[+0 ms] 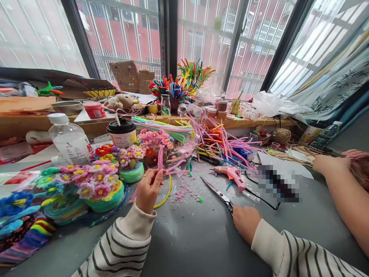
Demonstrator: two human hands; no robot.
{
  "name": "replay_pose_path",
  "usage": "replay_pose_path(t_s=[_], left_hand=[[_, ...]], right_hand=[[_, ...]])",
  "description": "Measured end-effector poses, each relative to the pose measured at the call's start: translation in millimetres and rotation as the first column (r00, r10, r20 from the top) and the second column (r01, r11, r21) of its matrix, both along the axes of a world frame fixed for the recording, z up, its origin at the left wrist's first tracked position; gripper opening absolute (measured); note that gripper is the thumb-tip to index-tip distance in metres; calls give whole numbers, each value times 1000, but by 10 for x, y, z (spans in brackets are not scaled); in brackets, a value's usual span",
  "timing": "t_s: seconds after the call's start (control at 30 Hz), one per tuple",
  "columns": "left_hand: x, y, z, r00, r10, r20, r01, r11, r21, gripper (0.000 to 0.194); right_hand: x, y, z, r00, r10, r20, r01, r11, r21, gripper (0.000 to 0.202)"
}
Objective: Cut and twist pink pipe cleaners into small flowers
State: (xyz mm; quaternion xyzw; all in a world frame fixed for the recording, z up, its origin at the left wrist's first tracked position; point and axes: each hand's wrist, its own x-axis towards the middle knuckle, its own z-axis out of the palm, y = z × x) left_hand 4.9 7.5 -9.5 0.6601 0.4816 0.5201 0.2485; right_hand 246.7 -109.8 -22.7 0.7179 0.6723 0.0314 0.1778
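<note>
Pink pipe cleaners (160, 158) stand up from between the thumb and fingers of my left hand (149, 190), which is closed on them. My right hand (247, 223) is wrapped round the handles of silver scissors (217, 193). The scissor blades point up and left over the grey table, and look nearly closed. Pink fuzzy clippings (184, 192) lie between my two hands. A yellow pipe cleaner (166, 194) curves on the table beside my left hand. Beyond the scissors lies a pink glue gun (232, 175) with a black cord.
Fuzzy flower pots (105, 196) crowd the left side, near a plastic bottle (69, 140) and a lidded cup (122, 134). Loose pipe cleaners (221, 144) are heaped at the back centre. Another person's arm (343, 188) reaches in from the right.
</note>
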Motion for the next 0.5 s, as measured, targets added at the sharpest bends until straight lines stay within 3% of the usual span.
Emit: replay_pose_path(t_s=[0.13,0.33,0.5], left_hand=[[-26,0,2,1000,2,26,-1,1000,-28,31],[-10,-24,7,1000,-18,17,18,1000,-14,29],[15,-32,31,999,-21,24,22,999,-25,29]], right_hand=[[19,12,55,1000,-4,-16,3,997,-77,24],[233,-264,-6,999,-11,45,14,999,-52,24],[250,-308,112,998,6,69,-5,1000,-18,19]])
